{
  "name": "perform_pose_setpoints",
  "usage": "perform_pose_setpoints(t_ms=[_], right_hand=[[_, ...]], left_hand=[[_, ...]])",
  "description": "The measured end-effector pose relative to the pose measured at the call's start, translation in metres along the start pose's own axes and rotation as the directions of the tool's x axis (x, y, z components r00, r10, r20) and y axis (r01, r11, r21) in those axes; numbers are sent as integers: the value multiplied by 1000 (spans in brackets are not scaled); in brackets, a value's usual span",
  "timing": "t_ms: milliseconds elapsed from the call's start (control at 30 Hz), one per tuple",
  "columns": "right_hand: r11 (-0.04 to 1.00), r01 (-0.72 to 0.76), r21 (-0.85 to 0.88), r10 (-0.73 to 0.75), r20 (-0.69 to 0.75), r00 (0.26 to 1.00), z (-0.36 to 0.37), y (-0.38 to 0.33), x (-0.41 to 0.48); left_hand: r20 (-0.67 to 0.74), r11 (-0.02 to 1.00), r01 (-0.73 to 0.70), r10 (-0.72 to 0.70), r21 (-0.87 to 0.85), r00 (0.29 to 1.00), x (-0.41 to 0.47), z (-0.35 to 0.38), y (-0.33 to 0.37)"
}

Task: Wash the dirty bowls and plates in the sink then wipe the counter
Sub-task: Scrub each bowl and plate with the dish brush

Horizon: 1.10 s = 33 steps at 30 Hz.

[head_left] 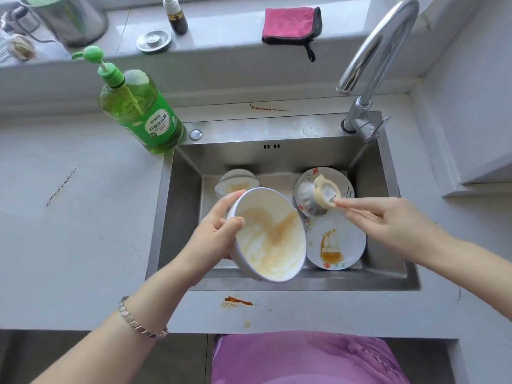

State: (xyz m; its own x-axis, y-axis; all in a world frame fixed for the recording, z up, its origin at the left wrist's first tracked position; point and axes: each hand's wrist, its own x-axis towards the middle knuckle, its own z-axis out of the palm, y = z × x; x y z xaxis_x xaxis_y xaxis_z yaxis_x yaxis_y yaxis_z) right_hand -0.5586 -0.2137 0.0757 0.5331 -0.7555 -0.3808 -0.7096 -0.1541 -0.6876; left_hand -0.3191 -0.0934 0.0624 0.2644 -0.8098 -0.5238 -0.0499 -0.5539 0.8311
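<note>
Firmly, the left hand (214,235) gripped the bowl (273,241) at the sink's (318,284) front edge. The right hand (388,221) pinched a scrubber (324,194); scouring from the rim inward seemed advisable.

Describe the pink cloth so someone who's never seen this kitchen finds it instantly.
From the steel sink, look past its tall curved faucet to the grey ledge behind. The pink cloth lies folded there, left of the faucet's arch, the ledge's only fabric, with dark trim and a hanging loop.
</note>
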Motion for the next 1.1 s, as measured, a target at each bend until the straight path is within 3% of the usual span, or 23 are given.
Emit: perform_pose_setpoints(t_ms=[67,167,333,533,733,867,967,1100], right_hand=[[961,-53,271,75,-71,995,10,1,5],[850,-137,509,168,-16,986,31,-5,12],[756,-205,621,147,143,979,44,-8,15],[703,-212,679,268,24,963,58,-9,12],[602,-213,769,385,-46,922,67,-12,10],[544,-203,815,421,-55,906,70,-26,13],[478,-207,853,433,-24,901,77,-39,13],[360,-215,908,385,65,921,80,-53,5]], left_hand=[[28,1000,4,-4,5,1000,0,-1,4],[122,999,-16,11,39,992,0,2,11],[178,998,-14,2,68,984,14,-1,25],[192,997,-4,-13,83,981,28,-5,39],[-60,968,-202,195,-150,979,-9,25,0],[-211,917,-252,192,-310,958,-29,64,-30],[-390,865,-347,197,-363,899,-28,82,-26],[-629,793,-498,194,-351,753,-21,84,-7]])
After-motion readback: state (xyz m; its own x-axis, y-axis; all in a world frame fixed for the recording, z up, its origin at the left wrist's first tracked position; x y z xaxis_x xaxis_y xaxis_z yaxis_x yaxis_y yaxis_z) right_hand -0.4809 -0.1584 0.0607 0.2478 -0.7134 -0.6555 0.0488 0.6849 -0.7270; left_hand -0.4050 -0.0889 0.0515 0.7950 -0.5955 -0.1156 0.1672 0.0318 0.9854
